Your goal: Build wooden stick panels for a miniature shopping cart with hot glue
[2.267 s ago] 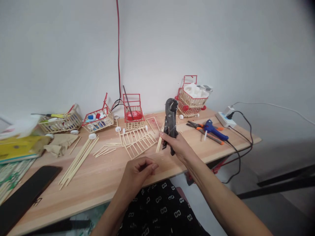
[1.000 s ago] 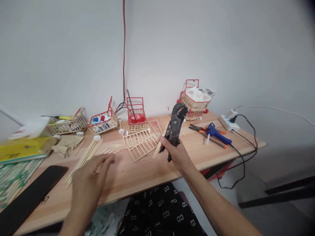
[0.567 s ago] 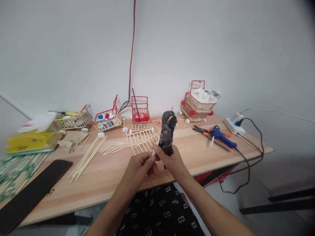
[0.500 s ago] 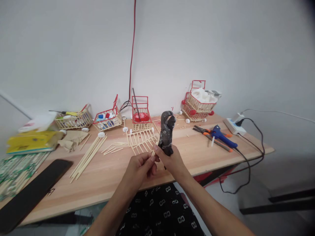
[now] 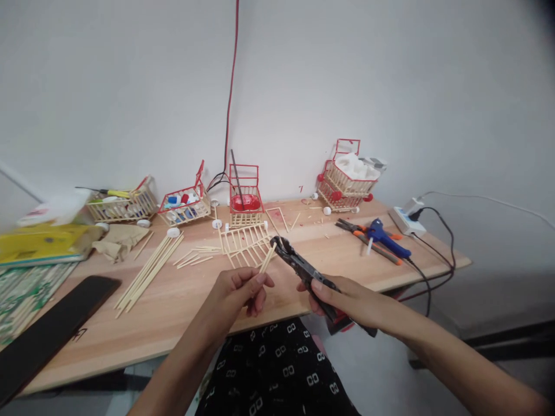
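- Thin, pale, straight sticks [image 5: 267, 260] just below centre, pinched in the left grip [image 5: 237, 292].
- Dark, long-handled tool [image 5: 299, 263], slanting, lower centre, clasped by the right grip [image 5: 344, 296].

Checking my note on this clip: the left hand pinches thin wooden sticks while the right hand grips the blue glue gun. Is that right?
Not quite: the right hand grips a black plier-like tool, as the head view shows. The blue glue gun lies at the right side of the table. The left hand does pinch thin wooden sticks.
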Available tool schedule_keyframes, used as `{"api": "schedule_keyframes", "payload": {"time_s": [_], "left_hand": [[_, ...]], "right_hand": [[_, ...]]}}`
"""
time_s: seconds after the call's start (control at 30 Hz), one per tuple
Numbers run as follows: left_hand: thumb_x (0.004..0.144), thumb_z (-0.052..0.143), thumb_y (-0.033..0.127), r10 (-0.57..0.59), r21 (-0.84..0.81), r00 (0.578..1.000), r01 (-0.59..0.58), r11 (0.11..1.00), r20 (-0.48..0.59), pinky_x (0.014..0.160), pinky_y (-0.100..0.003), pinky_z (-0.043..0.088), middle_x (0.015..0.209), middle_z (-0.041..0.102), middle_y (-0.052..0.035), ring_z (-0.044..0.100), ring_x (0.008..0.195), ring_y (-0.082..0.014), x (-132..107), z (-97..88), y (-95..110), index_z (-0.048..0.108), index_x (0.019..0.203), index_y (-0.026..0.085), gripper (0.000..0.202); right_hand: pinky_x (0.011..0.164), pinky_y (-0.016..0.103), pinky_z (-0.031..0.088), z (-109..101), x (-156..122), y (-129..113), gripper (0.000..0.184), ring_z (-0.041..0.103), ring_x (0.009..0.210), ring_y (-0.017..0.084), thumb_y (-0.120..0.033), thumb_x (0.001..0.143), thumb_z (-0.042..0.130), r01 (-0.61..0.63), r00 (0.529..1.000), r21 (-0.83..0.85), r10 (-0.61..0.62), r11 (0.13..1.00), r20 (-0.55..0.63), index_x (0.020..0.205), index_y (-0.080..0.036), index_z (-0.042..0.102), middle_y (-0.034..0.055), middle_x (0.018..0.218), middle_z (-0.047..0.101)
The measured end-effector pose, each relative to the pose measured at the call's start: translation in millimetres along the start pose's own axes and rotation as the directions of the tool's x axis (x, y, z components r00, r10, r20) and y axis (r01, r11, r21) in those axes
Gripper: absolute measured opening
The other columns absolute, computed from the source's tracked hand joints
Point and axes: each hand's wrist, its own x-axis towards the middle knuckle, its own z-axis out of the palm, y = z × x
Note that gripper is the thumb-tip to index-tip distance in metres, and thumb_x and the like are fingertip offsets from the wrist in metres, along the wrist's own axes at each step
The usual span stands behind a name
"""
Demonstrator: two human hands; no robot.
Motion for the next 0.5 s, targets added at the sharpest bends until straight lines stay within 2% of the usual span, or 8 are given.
{"api": "schedule_keyframes", "payload": {"time_s": [0.27,0.5], "left_hand": [[0.08,0.061,0.044,-0.024,0.032,0.999,0.023,0.999,0.045,0.045,-0.018,0.029,0.048,0.051,0.0044,0.043,0.041,-0.006,2.1,4.5,-2.8,0.063,0.08,0.013,0.031],[0.081,0.06,0.043,-0.038,0.05,0.997,0.034,0.998,0.07,0.044,-0.018,0.027,0.046,0.051,0.0037,0.042,0.04,-0.0058,1.7,5.2,-0.1,0.063,0.08,0.011,0.032]], "right_hand": [[0.064,0.025,0.043,-5.5,-4.5,-4.9,0.051,0.056,0.074,0.016,-0.06,0.092,0.035,0.025,0.999,-0.062,-0.023,0.998,0.03,0.082,-0.017,0.062,0.0051,0.081,0.064],[0.055,0.023,0.039,-3.5,-3.9,-9.5,0.053,0.051,0.064,0.013,-0.063,0.091,0.035,0.004,0.998,-0.051,-0.001,0.999,0.055,0.081,-0.016,0.058,0.0023,0.07,0.057]]}}
